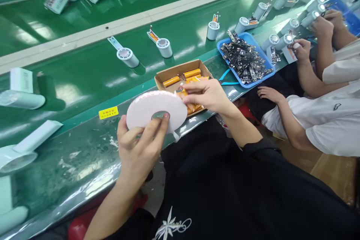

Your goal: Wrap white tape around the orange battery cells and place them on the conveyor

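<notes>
My left hand [143, 140] grips a flat white roll of tape [140, 114], with fingers at its central hole. A short loose end hangs from the roll's lower right. At the roll's right rim, my right hand [206, 95] pinches an orange battery [181, 92], partly hidden by the fingers. Whether the battery touches the tape I cannot tell. Behind and below the right hand sits a cardboard box [161, 80] holding several orange batteries [192, 73], some in clear wrapping.
Several pale blue cylindrical housings [128, 57] stand along the green conveyor [92, 78]. A blue tray [270, 71] of circuit boards and blue-handled pliers [229, 82] lie to the right. A yellow label [108, 113] is on the table edge. Co-workers' hands [300, 50] work at far right.
</notes>
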`<state>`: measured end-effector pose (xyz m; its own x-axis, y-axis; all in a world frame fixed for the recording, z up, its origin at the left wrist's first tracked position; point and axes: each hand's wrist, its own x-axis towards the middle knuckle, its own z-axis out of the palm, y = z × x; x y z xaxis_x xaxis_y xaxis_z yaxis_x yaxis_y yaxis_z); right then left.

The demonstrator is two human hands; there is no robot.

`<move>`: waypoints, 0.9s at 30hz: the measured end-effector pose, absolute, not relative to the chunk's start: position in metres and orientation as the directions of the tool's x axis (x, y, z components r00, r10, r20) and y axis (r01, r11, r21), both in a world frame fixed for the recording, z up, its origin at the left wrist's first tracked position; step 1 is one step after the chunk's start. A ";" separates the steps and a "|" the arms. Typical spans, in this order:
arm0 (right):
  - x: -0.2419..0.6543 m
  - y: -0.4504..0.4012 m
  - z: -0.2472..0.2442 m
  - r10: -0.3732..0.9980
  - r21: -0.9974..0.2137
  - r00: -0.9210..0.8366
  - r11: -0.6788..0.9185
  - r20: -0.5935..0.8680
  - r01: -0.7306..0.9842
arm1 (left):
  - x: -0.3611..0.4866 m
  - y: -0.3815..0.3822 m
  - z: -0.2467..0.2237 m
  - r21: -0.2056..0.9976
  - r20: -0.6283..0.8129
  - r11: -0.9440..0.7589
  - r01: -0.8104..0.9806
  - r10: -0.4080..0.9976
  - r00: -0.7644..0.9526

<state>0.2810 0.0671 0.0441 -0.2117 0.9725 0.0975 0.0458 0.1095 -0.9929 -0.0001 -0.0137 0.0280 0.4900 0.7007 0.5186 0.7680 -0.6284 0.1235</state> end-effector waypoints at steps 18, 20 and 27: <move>0.372 0.073 0.028 0.769 -0.738 0.583 0.548 0.261 -0.393 | -0.026 -0.045 -0.011 0.250 0.220 -0.423 0.871 0.901 0.374; 0.378 0.063 0.021 0.832 -0.760 0.509 0.474 0.221 -0.445 | -0.059 -0.015 -0.013 0.262 0.128 -0.340 0.903 0.940 0.316; 0.332 0.038 0.000 0.900 -0.831 0.366 0.384 0.239 -0.402 | 0.000 0.186 0.030 0.308 0.262 -0.143 0.941 0.963 0.061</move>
<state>0.3322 0.0379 -0.0001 0.3657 0.8996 0.2386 -0.4019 0.3839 -0.8314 0.0002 0.1855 0.0298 0.0605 0.9631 0.2621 0.9406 -0.1429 0.3081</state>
